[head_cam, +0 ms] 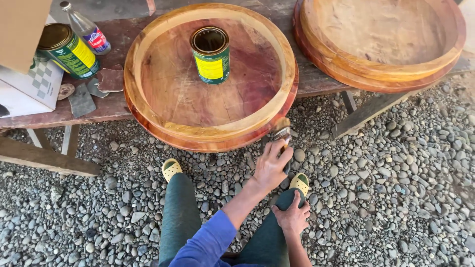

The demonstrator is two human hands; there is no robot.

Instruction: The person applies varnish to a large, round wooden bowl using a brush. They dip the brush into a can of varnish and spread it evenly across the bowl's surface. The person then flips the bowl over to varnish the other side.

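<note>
Head view: left hand (271, 165), centre-low in frame, fingers clamped on a paintbrush (283, 132), bristles touching the lower-right rim of the round wooden tray (163, 116) at frame centre. Open tin (211, 54) stands upright inside the tray. Right hand (292, 215), lower centre, rests on the knee w/ fingers spread. Second tin (68, 50) & bottle (88, 28) upper left; another wooden tray (381, 74) upper right.

Second large round wooden tray (381, 39) at upper right, closed green-and-yellow metal can (68, 50) and clear glass bottle (88, 32) at upper left, white checkered cardboard box (29, 86) at left edge, grey pebble ground (396, 188) below.
</note>
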